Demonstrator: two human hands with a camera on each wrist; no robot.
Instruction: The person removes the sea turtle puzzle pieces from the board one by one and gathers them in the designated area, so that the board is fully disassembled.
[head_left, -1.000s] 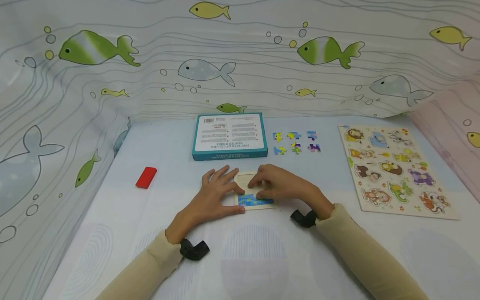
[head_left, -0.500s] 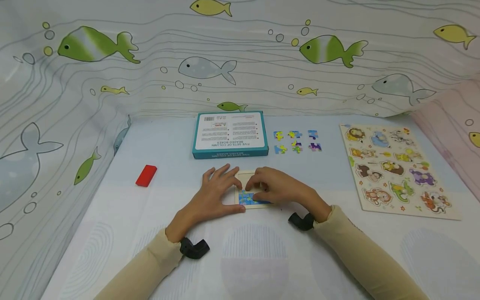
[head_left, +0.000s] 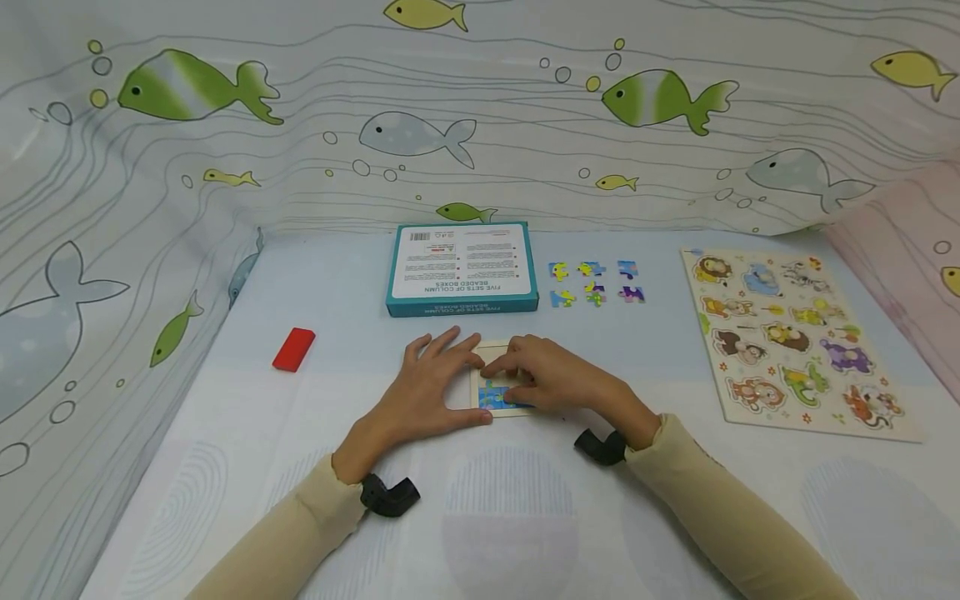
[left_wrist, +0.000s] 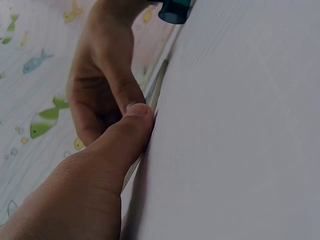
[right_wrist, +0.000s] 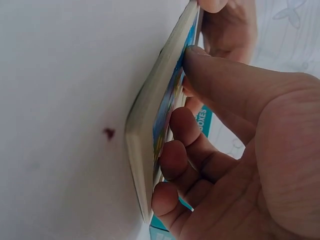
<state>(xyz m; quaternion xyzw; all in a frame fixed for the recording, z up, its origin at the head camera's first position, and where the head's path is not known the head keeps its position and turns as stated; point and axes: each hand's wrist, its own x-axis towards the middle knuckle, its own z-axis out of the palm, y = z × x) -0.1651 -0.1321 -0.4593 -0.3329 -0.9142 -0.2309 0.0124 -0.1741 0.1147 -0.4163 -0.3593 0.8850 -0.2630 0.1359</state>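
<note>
A small wooden puzzle tray (head_left: 475,387) lies on the table with blue jigsaw pieces (head_left: 491,400) along its near side. My left hand (head_left: 420,387) is at the tray's left side, fingers spread, thumb at the near left corner and index fingertip at the left rim. In the left wrist view its thumb (left_wrist: 136,117) rests at the tray's edge. My right hand (head_left: 558,375) reaches over the tray, its index finger and thumb bent round a puzzle piece (head_left: 492,382) low over the left part. In the right wrist view the thumb (right_wrist: 210,65) presses on the blue picture; the other fingers curl against it.
Behind the tray lies a teal and white box (head_left: 462,271). Several loose puzzle pieces (head_left: 592,293) are laid out in two rows to its right. A wooden animal board (head_left: 798,342) is at the far right, and a red block (head_left: 293,349) at the left.
The right hand has slid left over the tray, and a blue puzzle piece has come into sight at the left, above the near row. The left hand stays in place.
</note>
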